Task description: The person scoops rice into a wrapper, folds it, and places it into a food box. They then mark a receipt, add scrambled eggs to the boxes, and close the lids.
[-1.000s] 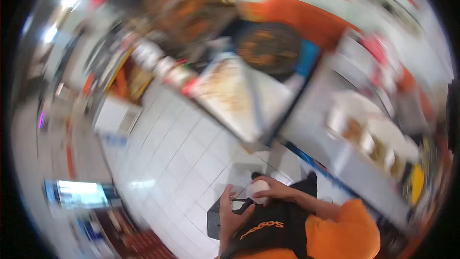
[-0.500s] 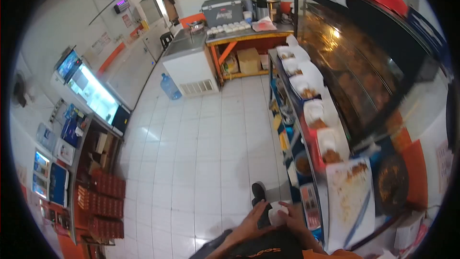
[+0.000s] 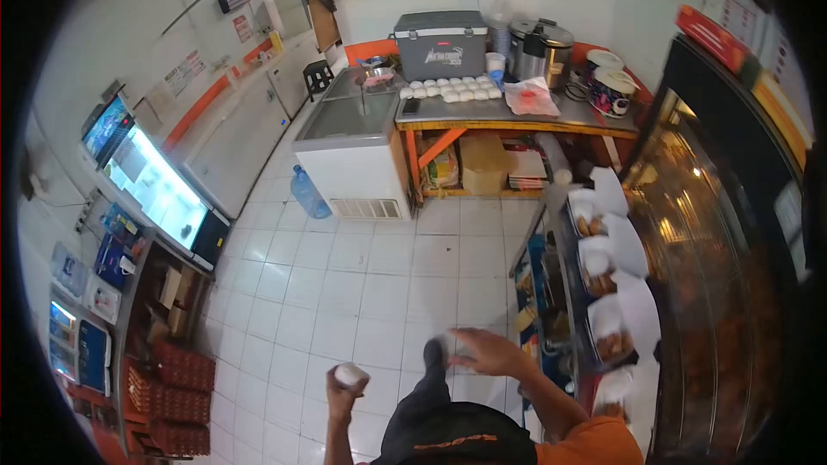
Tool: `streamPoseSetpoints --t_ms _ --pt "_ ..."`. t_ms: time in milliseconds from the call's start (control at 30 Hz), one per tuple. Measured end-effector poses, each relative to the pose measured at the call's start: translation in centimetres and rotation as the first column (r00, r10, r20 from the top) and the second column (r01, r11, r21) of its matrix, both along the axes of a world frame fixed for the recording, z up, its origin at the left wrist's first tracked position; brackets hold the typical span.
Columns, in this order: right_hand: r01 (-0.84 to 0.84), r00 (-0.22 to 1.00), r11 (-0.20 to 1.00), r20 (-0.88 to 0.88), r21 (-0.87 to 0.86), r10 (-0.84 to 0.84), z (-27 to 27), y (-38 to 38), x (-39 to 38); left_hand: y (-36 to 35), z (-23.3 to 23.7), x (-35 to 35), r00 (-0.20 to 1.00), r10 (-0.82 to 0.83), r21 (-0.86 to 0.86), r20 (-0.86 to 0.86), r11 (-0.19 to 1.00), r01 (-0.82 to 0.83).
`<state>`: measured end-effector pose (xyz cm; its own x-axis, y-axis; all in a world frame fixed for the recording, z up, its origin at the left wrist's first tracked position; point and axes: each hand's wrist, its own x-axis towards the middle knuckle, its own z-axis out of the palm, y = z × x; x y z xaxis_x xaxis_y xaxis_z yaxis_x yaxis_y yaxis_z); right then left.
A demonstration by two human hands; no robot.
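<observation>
In the head view, a small white bundle (image 3: 351, 374) is held above the tiled floor (image 3: 362, 280), gripped by the curled fingers of the left hand (image 3: 339, 396). The right hand (image 3: 493, 353) is held apart, blurred, its fingers loosely extended and nothing gripped. The bundle is judged light and rather soft, best cupped around its sides without squeezing. Similar white bundles (image 3: 448, 89) are lined up on the desk (image 3: 469, 110).

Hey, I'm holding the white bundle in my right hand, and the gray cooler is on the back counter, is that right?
Not quite. The head view shows the white bundle in your left hand, while your right hand is open, away from it. The gray cooler is indeed on the back counter.
</observation>
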<state>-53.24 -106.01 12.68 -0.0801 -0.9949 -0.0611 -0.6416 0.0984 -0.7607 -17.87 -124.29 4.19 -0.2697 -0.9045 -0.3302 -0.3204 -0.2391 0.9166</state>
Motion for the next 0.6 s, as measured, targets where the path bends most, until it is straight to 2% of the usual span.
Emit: streamPoseSetpoints --t_ms 67,100,167,233,267,333,367,433,467,500,567,600 --pt "0.153 0.985 0.987 -0.071 -0.045 -0.156 -0.7 -3.4 -5.7 -7.5 -1.2 -4.1 0.995 -0.018 -0.081 0.1 0.996 0.026" --pt "0.216 0.974 0.976 -0.074 -0.012 -0.216 -1.5 -4.5 -8.4 -11.5 -2.3 -6.4 0.991 -0.038 -0.096 0.126 0.994 0.051" --pt "0.359 0.932 0.932 -0.072 0.046 -0.355 -4.5 -6.0 -13.2 -22.0 -10.0 -12.1 0.977 -0.088 -0.327 0.192 0.933 0.149" --pt "0.422 0.906 0.888 -0.054 0.181 -0.419 -6.9 -5.9 -17.1 -28.8 -6.4 -23.1 0.967 -0.181 -0.287 0.181 0.93 0.228" --pt "0.452 0.889 0.856 -0.049 0.249 -0.455 -7.6 -5.8 -19.1 -33.1 -6.1 -28.8 0.926 -0.265 -0.424 0.267 0.831 0.36" --pt "0.542 0.815 0.759 -0.003 0.361 -0.58 -7.2 -5.1 -22.0 -39.9 -4.9 -40.7 0.892 -0.322 -0.542 0.317 0.71 0.449" --pt "0.575 0.767 0.704 0.024 0.418 -0.641 -6.6 -5.5 -23.5 -42.8 -4.0 -46.7 0.907 -0.317 -0.547 0.277 0.724 0.42" --pt "0.629 0.67 0.614 0.068 0.477 -0.739 -4.8 -6.5 -26.7 -50.7 -6.3 -57.5 0.884 -0.362 -0.612 0.296 0.638 0.467" --pt "0.654 0.615 0.565 0.082 0.504 -0.784 -4.6 -7.1 -28.8 -53.7 -6.4 -62.7 0.878 -0.353 -0.594 0.324 0.646 0.479" --pt "0.686 0.605 0.552 0.049 0.474 -0.795 -4.8 -8.2 -31.5 -56.9 -7.1 -67.7 0.87 -0.344 -0.575 0.353 0.654 0.492" --pt "0.74 0.587 0.526 -0.019 0.42 -0.81 -6.5 -10.1 -37.3 -62.8 -8.8 -76.5 0.865 -0.388 -0.637 0.32 0.587 0.499" --pt "0.725 0.651 0.607 -0.039 0.325 -0.758 -9.7 -10.9 -41.3 -63.8 -8.7 -80.1 0.898 -0.319 -0.63 0.303 0.641 0.439"
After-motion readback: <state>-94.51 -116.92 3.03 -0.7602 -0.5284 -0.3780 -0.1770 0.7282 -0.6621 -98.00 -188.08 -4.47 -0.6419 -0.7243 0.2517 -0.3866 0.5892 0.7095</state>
